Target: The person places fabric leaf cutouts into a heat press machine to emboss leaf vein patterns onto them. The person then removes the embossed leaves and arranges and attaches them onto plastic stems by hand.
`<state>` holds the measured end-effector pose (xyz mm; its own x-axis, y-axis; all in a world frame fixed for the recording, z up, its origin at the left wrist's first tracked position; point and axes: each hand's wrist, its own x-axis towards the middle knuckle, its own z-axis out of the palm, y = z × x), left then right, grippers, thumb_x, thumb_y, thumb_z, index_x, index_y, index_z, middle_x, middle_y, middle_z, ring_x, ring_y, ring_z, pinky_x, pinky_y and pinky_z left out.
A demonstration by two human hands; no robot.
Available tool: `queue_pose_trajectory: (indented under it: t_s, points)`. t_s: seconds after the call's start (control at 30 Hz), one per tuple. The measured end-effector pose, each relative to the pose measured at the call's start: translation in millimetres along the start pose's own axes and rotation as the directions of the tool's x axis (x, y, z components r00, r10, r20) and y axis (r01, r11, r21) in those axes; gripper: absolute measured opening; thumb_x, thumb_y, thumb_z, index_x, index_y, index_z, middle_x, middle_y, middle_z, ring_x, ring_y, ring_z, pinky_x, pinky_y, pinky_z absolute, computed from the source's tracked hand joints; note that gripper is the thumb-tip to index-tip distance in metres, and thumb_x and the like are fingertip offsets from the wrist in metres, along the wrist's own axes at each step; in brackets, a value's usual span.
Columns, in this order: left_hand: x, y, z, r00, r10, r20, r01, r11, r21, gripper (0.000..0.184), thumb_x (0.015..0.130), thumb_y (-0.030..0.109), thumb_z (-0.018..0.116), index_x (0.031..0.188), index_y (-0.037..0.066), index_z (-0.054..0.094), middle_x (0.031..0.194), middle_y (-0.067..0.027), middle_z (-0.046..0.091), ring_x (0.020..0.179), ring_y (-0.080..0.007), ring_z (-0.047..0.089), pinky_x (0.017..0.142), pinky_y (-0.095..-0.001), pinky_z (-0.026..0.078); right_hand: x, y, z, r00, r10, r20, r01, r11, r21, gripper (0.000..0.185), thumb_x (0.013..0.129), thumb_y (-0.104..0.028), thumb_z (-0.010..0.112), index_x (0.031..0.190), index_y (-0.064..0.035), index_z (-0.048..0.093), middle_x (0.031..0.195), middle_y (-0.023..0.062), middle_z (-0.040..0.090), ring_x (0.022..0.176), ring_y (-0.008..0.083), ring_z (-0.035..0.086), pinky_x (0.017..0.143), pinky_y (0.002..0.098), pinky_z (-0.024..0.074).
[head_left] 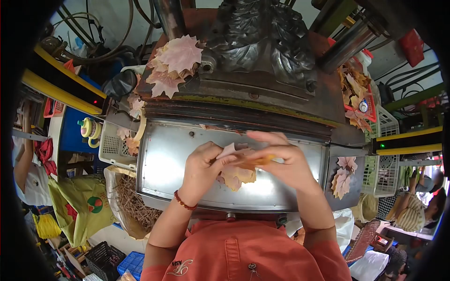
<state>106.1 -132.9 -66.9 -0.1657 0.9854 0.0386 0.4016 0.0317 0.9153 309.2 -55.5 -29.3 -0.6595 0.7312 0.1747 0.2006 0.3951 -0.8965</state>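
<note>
Above the metal tray (159,173), my left hand (200,167) pinches a small bunch of artificial maple leaves (237,175) between thumb and fingers. The leaves are pale pink and cream, and they hang over the tray's middle. My right hand (286,161) meets them from the other side, its fingers somewhat smeared by motion. An orange-yellow leaf (263,160) shows at its fingers and appears gripped there. Behind the tray stands a black leaf-patterned mould (255,47) on a press.
A stack of pink leaves (180,56) lies left of the mould. More leaves (343,177) rest right of the tray. Yellow sensor posts (65,91) flank the press. A sack of brown stems (136,201) and a white crate (115,145) stand at left. Other people (419,201) are at the far right.
</note>
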Motion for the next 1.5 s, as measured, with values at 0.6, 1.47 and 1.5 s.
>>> queue_pose_trajectory:
  t_s: [0.6, 1.47, 1.5]
  points:
    - [3.1, 13.2, -7.0, 0.884, 0.468, 0.012, -0.399, 0.74, 0.542, 0.028, 0.068, 0.011, 0.075, 0.096, 0.008, 0.071, 0.088, -0.0016, 0.063, 0.079, -0.0217, 0.054, 0.069, -0.0342, 0.043, 247.5, 44.7, -163.2, 0.811, -0.406, -0.421, -0.05, 0.669, -0.741, 0.034, 0.083, -0.026, 0.058, 0.107, -0.0027, 0.061, 0.101, 0.0227, 0.062, 0.097, 0.036, 0.061, 0.078, 0.0384, 0.047]
    - [2.2, 27.7, -16.4, 0.994, -0.103, 0.041, 0.11, 0.906, -0.409, 0.02, 0.097, 0.018, 0.053, 0.101, -0.001, 0.052, 0.075, -0.0046, 0.063, 0.062, -0.0084, 0.059, 0.056, -0.0205, 0.045, 178.8, 29.9, -111.7, 0.664, -0.418, -0.62, -0.206, 0.695, -0.688, 0.048, 0.079, -0.021, 0.065, 0.123, -0.0058, 0.051, 0.121, 0.0198, 0.049, 0.112, 0.0388, 0.046, 0.093, 0.0473, 0.0366]
    - [2.6, 27.9, -18.1, 0.996, -0.088, 0.011, 0.085, 0.91, -0.406, 0.02, 0.097, 0.018, 0.053, 0.101, -0.001, 0.052, 0.075, -0.0048, 0.063, 0.062, -0.0085, 0.059, 0.056, -0.0208, 0.045, 169.3, 17.8, -112.6, 0.632, -0.426, -0.647, -0.163, 0.743, -0.649, 0.054, 0.078, -0.021, 0.067, 0.126, -0.0062, 0.048, 0.125, 0.022, 0.046, 0.115, 0.039, 0.044, 0.094, 0.0485, 0.0345]
